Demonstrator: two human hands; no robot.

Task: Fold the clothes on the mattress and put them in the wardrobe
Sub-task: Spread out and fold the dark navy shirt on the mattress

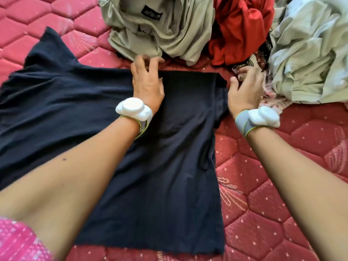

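Red quilted mattress (282, 176) under dark shirt (150, 157), clothes pile (207, 31) beyond.

dark navy garment (169, 147) | flat, partly folded | red quilted mattress (282, 204) | unfolded pile (188, 31) beyond

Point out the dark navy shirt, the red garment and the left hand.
dark navy shirt (160, 176): head view, on its flat middle panel.
red garment (239, 29): head view, on its crumpled upper folds.
left hand (147, 85): head view, on the back of the hand.

Bare forearms, white wrist devices (134, 109) on grey-green bands, pink sleeve (18, 242).
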